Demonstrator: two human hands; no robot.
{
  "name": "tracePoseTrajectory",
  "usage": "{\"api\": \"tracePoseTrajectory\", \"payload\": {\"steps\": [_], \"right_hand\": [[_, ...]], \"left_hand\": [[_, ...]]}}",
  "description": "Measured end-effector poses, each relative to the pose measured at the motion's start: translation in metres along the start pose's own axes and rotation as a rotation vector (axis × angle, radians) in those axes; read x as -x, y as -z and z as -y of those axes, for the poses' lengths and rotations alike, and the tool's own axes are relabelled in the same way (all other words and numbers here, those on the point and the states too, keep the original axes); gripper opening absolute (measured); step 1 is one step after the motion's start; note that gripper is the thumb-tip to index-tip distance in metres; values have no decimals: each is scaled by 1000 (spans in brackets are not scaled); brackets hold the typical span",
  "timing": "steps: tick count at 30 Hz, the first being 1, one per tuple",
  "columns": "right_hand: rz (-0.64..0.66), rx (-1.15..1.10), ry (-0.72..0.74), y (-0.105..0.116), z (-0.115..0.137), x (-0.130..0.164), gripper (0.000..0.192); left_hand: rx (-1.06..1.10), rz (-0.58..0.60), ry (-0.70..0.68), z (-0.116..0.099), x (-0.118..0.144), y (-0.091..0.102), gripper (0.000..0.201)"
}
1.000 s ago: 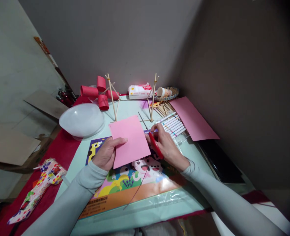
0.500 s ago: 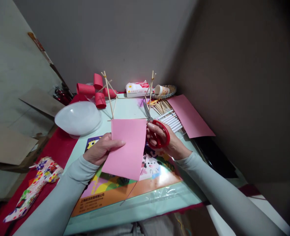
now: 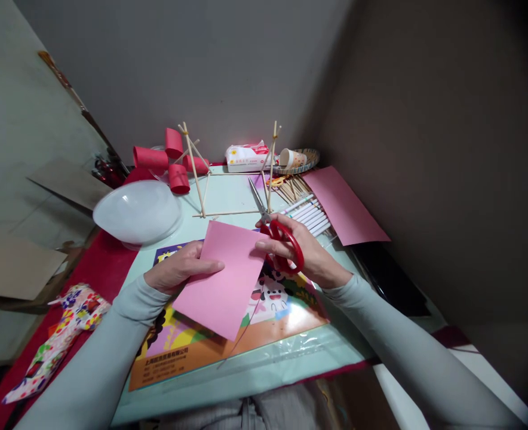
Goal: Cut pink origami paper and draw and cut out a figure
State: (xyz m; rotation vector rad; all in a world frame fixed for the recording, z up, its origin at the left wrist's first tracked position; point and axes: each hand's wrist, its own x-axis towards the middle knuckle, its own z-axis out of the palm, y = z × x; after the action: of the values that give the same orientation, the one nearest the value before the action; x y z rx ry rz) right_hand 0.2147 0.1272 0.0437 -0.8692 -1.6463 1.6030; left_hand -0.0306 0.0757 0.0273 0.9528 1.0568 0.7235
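Fingers of left hand pinch pink sheet; right hand grips scissors, blades shut, just beside sheet's top corner. Best: hold sheet taut.

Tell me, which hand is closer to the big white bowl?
Left. The left hand is just below and right of the white bowl, holding the pink paper; the right hand, with the scissors, is farther right.

pink paper matt | scissors metal blades, glossy red plastic handles
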Motion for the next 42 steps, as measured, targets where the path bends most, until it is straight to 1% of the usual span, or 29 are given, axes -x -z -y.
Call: {"api": "tracePoseTrajectory", "payload": {"steps": [2, 5, 8, 12, 16, 18, 20, 22, 24, 27, 30, 32, 33, 34, 35, 37, 39, 40, 41, 42], "right_hand": [[-2, 33, 14, 0, -4, -1, 38], [-16, -28, 27, -2, -9, -2, 38], [-52, -117, -8, -6, -10, -2, 40], [-159, -158, 3, -11, -12, -4, 41], [-246, -172, 18, -11, -19, -7, 42], [-265, -146, 26, -10, -22, -8, 44], [-267, -110, 27, -8, -23, -9, 45], [-242, -76, 28, -5, -21, -9, 43], [-177, -63, 27, -4, -18, -8, 38], [-65, -72, 6, -3, -12, -5, 34], [55, -47, -17, -5, -6, -2, 30], [128, -41, -22, -7, -5, 0, 29], [145, -47, -22, -9, -5, 1, 30], [141, -54, -17, -10, -6, 1, 31], [116, -53, -12, -11, -7, 0, 33], [27, -56, 5, -12, -12, -1, 38], [-96, -71, 40, -12, -17, -4, 41], [-159, -73, 62, -11, -19, -6, 42], [-219, -71, 84, -10, -20, -7, 43], [-273, -70, 105, -9, -21, -9, 43]], "left_hand": [[-20, -9, -12, -1, 1, 1, 37], [-14, -21, -14, -5, 2, 1, 34], [34, -54, -32, -8, 2, 2, 38], [61, -105, -114, -9, 1, 6, 43], [-43, -95, -112, -6, -1, 10, 42], [-120, -124, -139, -6, -2, 13, 42], [-189, -164, -197, -8, -2, 16, 42], [-243, -191, -245, -10, 0, 20, 40], [-277, -178, -252, -13, 3, 25, 36], [-312, -69, -207, -19, 11, 30, 29], [-338, 43, -163, -23, 18, 31, 27], [-331, 79, -130, -25, 20, 31, 31], [-318, 74, -115, -25, 20, 30, 33], [-296, 45, -112, -25, 19, 31, 36], [-259, -10, -125, -24, 17, 31, 39], [-102, -195, -213, -22, 12, 32, 44], [91, -391, -347, -20, 5, 31, 45], [192, -451, -404, -19, 1, 30, 44], [283, -478, -447, -18, -2, 28, 44], [356, -475, -474, -17, -4, 25, 46]]}}
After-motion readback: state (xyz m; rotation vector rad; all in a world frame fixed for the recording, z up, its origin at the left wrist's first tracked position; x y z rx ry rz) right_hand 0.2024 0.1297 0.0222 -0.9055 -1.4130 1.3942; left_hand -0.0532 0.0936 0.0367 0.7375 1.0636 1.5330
